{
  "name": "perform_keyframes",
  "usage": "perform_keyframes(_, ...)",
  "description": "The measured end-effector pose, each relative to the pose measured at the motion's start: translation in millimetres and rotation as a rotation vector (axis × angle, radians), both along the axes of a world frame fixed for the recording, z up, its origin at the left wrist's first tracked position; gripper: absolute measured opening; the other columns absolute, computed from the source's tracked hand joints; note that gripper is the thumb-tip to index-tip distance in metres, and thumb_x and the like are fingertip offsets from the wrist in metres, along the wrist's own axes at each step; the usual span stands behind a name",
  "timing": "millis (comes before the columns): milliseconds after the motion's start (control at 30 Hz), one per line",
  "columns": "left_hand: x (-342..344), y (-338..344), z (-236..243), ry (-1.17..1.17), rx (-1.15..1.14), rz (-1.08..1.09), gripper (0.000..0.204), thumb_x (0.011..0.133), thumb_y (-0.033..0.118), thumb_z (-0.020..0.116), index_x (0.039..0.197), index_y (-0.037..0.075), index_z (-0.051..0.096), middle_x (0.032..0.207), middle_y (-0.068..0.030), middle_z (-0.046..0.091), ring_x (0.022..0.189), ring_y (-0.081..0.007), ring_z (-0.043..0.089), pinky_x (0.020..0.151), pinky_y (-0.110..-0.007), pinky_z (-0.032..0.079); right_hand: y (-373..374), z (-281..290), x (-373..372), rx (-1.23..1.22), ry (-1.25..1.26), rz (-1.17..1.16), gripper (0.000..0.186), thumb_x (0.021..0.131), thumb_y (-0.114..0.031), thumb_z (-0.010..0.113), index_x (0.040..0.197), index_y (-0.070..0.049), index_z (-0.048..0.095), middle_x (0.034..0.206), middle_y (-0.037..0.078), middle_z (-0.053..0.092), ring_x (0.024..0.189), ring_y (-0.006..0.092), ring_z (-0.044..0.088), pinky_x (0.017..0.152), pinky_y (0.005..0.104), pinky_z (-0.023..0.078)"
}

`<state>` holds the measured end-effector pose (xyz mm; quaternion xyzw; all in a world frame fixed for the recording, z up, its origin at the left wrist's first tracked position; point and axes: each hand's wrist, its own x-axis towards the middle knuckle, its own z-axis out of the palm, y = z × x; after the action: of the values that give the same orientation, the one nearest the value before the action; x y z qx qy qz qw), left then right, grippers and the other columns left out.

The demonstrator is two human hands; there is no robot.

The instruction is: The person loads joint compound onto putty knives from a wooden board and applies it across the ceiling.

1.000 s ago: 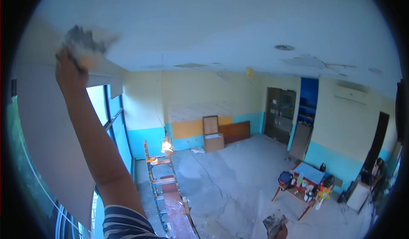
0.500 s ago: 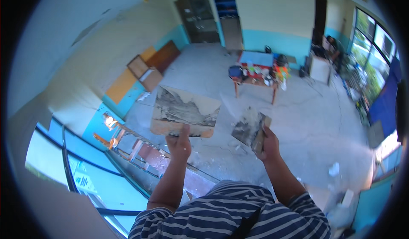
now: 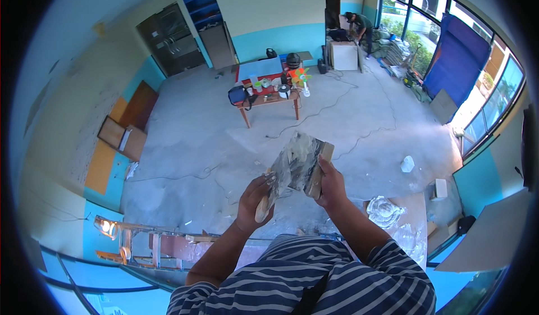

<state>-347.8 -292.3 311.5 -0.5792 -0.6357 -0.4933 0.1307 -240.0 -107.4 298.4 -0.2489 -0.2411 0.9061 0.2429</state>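
My left hand [image 3: 255, 201] grips a wide flat putty blade [image 3: 263, 205] by its wooden back; it is tilted steeply, so its face is mostly turned away. In my right hand [image 3: 331, 185] is a smaller putty knife [image 3: 324, 156], thumb on its wooden back. Its blade is smeared dark and pale grey. A lump of wet putty [image 3: 302, 146] sits where the two blades meet in front of my chest. Overlap and smears hide which blade carries most of it.
Below right, a board [image 3: 414, 222] bears a mound of putty [image 3: 385, 211]. A ladder-like frame with a lit lamp [image 3: 106, 228] lies lower left. Ahead stands a cluttered table [image 3: 264, 103]; cables [image 3: 314, 115] cross the floor. Another person [image 3: 362, 26] bends at the far right.
My hands have come together, and the left blade has turned from face-up to steeply tilted against the right knife. The view has swung to the right.
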Motion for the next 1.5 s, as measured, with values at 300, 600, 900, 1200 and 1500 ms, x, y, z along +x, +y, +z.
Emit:
perform_keyframes(300, -50, -7, -18, -0.040, -0.226, -0.011, 0.053, 0.065, -0.002, 0.068, 0.116, 0.001, 0.057, 0.116, -0.0188, 0.058, 0.106, -0.0385, 0.057, 0.092, -0.042, 0.047, -19, -3, -14, 0.096, -0.053, -0.129, 0.038, 0.097, -0.028, 0.049, 0.125, -0.002, 0.048, 0.107, 0.011, 0.060, 0.095, 0.0242, 0.063, 0.082, 0.0386, 0.053)
perform_keyframes(600, -124, -47, -120, -0.254, -0.519, 0.066, 0.036, 0.074, 0.006, 0.060, 0.110, 0.002, 0.058, 0.110, -0.0215, 0.059, 0.103, -0.0398, 0.057, 0.088, -0.043, 0.048, -35, -16, -11, -0.012, 0.057, -0.223, 0.040, 0.097, -0.030, 0.049, 0.124, -0.001, 0.049, 0.111, 0.013, 0.062, 0.095, 0.0259, 0.065, 0.083, 0.0395, 0.053)
perform_keyframes(900, -166, -139, -267, -0.513, -1.192, 0.503, 0.042, 0.075, 0.014, 0.052, 0.115, 0.000, 0.056, 0.111, -0.0267, 0.058, 0.106, -0.0428, 0.056, 0.092, -0.046, 0.046, -35, -62, 72, -0.029, 0.081, -0.449, 0.040, 0.099, -0.028, 0.040, 0.126, 0.000, 0.047, 0.117, 0.016, 0.059, 0.103, 0.0311, 0.061, 0.094, 0.0447, 0.048)
perform_keyframes(1200, -161, -132, -288, -0.437, -1.337, 0.470, 0.040, 0.072, 0.013, 0.054, 0.110, 0.000, 0.061, 0.106, -0.0275, 0.063, 0.100, -0.0415, 0.061, 0.088, -0.045, 0.050, -44, -71, 170, -0.046, 0.067, -0.681, 0.041, 0.099, -0.028, 0.038, 0.128, 0.001, 0.046, 0.121, 0.015, 0.057, 0.110, 0.0296, 0.058, 0.097, 0.0430, 0.045)
perform_keyframes(1500, -120, -30, -269, -0.277, -1.269, 0.279, 0.039, 0.073, 0.015, 0.058, 0.109, 0.000, 0.062, 0.099, -0.0254, 0.065, 0.096, -0.0410, 0.063, 0.085, -0.045, 0.051, -57, -76, 264, -0.031, 0.045, -0.917, 0.040, 0.099, -0.028, 0.039, 0.125, 0.000, 0.049, 0.117, 0.014, 0.060, 0.104, 0.0285, 0.061, 0.094, 0.0415, 0.047)
